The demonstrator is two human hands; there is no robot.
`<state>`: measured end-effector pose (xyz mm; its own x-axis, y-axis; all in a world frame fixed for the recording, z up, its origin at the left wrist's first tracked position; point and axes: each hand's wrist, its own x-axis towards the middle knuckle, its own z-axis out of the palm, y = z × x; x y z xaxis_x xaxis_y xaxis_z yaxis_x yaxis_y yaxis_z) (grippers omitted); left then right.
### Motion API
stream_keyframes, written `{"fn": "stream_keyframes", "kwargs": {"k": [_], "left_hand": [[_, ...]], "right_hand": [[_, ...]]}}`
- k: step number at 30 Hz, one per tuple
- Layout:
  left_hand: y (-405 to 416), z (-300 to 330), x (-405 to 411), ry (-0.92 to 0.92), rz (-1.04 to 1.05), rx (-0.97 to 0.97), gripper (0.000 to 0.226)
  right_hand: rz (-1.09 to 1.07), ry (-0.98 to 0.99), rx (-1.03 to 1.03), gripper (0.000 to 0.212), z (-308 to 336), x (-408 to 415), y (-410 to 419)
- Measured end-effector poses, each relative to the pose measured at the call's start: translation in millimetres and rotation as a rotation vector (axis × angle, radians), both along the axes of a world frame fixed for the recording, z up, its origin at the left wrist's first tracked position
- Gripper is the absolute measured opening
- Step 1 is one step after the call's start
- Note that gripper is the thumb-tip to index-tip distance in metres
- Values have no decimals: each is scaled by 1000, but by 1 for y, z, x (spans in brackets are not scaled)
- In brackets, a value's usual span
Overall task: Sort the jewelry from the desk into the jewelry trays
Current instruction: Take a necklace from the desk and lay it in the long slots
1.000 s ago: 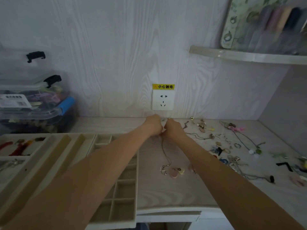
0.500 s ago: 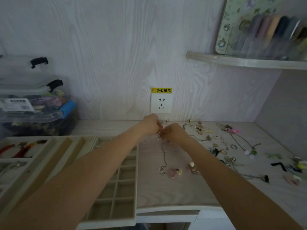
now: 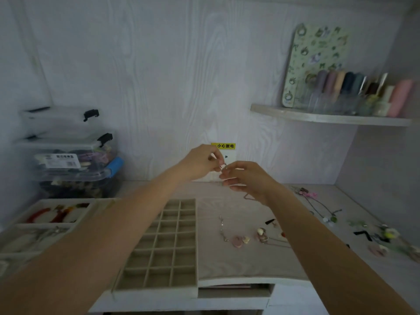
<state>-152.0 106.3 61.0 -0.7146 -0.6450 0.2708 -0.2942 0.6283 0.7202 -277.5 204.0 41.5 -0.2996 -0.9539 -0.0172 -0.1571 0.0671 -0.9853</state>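
Pale wood-grain wall (image 3: 159,76), socket (image 3: 227,158) with yellow label, curved shelf (image 3: 318,118) at right, white desk (image 3: 227,264), dim, perhaps daylight.

My one head camera looked forward and down over the table (image 3: 227,264), facing the wall socket (image 3: 228,156) at arm's length.
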Motion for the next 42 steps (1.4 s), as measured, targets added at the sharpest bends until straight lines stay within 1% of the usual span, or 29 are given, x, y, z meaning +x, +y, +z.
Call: {"fn": "stream_keyframes", "kwargs": {"k": [3, 7, 9, 12, 14, 16, 18, 21, 24, 26, 29, 31, 34, 37, 39, 42], "left_hand": [[9, 15, 7, 66, -5, 88, 13], [18, 33, 16, 145, 3, 229, 14], [21, 40, 19, 247, 14, 321, 16], [26, 49, 24, 418, 84, 478, 19], [25, 51, 28, 478, 157, 519, 21], [23, 51, 35, 479, 225, 485, 24], [19, 49, 43, 451, 269, 417, 25], [16, 47, 55, 419, 292, 375, 16], [15, 45, 68, 426, 270, 386, 8], [14, 43, 77, 471, 255, 419, 12], [18, 41, 89, 529, 239, 450, 15], [20, 42, 92, 547, 196, 450, 14], [26, 47, 103, 583, 116, 416, 11], [33, 56, 112, 580, 66, 347, 6], [37, 64, 118, 560, 70, 309, 3], [41, 72, 129, 554, 84, 306, 5]], "right_hand": [[15, -12, -38, 9, 14, 7, 8], [5, -2, -76, 6, 27, 11, 16], [-6, 63, -54, 9, 29, 13, 17], [-9, 233, 60, 9, 25, 12, 18], [-15, 300, 136, 14, 18, 8, 17], [-51, 243, 172, 18, 13, 5, 19], [-91, 104, 153, 21, 12, 4, 22], [-107, -72, 109, 21, 14, 3, 27], [-78, -224, 54, 23, 16, 5, 29], [-60, -309, 10, 27, 16, 6, 29], [-58, -339, 1, 27, 13, 14, 27], [-58, -253, 59, 21, 12, 20, 28], [6, 1, 125, 22, 14, 37, 29], [33, 118, 61, 26, 22, 57, 28], [45, 177, 4, 23, 29, 69, 28], [88, 256, -56, 18, 40, 91, 29]]}}
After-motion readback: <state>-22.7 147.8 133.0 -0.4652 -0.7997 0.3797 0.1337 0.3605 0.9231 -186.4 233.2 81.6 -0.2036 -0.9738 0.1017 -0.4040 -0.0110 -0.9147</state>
